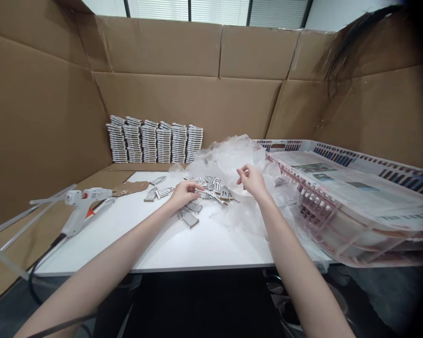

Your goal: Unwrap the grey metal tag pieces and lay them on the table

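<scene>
My left hand (184,193) rests on the white table (183,244), its fingers pinched on a small flat silver-grey piece (211,195) at the edge of a loose pile of similar pieces (213,184). Several more pieces (189,217) lie under and beside that hand. My right hand (251,180) hovers over a shallow white bowl (240,193), fingertips drawn together; whether it holds anything small is unclear. Crumpled clear plastic bags (229,157) lie behind and around both hands.
A white hot-glue gun (82,206) with a black cord lies at the left, clear glue sticks (24,217) beside it. Neat stacks of the same pieces (155,141) stand against the cardboard back wall. Stacked plastic crates (352,197) fill the right side.
</scene>
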Motion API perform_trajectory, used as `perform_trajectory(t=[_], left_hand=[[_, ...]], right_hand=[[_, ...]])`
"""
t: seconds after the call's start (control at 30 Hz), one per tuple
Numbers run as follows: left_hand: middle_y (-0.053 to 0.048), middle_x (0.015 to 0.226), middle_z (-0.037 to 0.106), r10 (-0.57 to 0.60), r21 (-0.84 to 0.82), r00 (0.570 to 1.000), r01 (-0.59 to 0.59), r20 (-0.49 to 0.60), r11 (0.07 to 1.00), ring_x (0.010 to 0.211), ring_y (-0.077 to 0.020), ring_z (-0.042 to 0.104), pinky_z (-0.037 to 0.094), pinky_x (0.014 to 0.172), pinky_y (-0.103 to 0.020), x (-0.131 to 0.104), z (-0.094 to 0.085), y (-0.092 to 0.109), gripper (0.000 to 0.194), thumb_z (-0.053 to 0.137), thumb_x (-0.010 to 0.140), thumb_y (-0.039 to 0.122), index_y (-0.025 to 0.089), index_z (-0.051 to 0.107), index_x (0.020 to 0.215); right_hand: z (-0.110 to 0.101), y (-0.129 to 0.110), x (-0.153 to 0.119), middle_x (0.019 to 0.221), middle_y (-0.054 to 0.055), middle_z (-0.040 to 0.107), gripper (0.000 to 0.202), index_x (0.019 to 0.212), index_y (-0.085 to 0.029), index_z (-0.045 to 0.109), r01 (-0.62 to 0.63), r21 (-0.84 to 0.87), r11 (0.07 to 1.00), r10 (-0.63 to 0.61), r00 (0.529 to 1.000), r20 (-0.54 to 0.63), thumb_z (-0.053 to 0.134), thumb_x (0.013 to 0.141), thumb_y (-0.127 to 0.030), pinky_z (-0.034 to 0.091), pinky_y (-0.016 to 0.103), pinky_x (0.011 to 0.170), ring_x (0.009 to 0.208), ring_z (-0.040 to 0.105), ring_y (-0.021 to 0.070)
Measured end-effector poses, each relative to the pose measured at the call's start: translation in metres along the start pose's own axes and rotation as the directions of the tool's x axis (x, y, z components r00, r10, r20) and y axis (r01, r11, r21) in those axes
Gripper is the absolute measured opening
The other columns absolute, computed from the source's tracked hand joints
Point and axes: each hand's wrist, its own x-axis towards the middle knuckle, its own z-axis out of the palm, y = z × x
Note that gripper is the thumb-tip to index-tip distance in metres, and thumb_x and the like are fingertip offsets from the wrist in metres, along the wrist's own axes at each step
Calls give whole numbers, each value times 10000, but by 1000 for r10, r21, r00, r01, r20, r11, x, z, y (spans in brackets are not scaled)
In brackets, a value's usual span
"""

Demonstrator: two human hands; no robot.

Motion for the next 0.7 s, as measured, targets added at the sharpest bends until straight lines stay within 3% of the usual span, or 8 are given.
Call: perform_trajectory(t=[0.2, 0.33, 0.5, 0.57, 0.7], left_hand=[[-7, 670, 607, -86, -121, 995, 79, -48, 989, 584, -118, 487, 332, 539, -230, -2, -5, 10, 276, 743, 584, 293, 136, 697, 806], [-35, 801, 656, -180, -327, 980, 142, -89, 934, 683, -138, 564, 425, 629, -251, -2, -5, 17, 331, 799, 540, 285, 131, 665, 800], [-48, 901, 666, -315, -689, 949, 219, -13, 691, 846, -156, 614, 478, 810, -293, -2, -9, 19, 466, 827, 560, 208, 145, 659, 991], [-49, 925, 671, -350, -733, 937, 230, -11, 640, 858, -142, 611, 468, 811, -270, -3, -11, 21, 463, 808, 586, 161, 153, 662, 1025], [-56, 932, 671, -310, -730, 951, 223, 15, 646, 824, -137, 597, 458, 747, -246, -5, -12, 29, 370, 782, 625, 157, 147, 681, 981]], right_hand=[[3, -4, 0, 595, -17, 619, 211, 807, -213, 461, 113, 350, 930, -96, 993, -67, 538, 827, -409, 396, 202, 407, 396, 524, 102], [6, -11, -2, 645, -15, 624, 276, 895, -200, 528, 164, 475, 864, -190, 982, 5, 639, 731, -393, 467, 222, 455, 474, 584, 117], [14, -24, -11, 645, 0, 648, 351, 910, -180, 583, 127, 587, 800, -264, 952, 154, 727, 666, -388, 503, 250, 563, 557, 609, 128], [18, -29, -16, 621, 5, 636, 343, 844, -166, 613, 103, 605, 790, -290, 931, 221, 736, 666, -432, 482, 246, 551, 539, 581, 118], [28, -42, -26, 620, 6, 615, 383, 741, -157, 630, 57, 628, 776, -298, 911, 286, 749, 638, -507, 446, 233, 502, 518, 538, 103]])
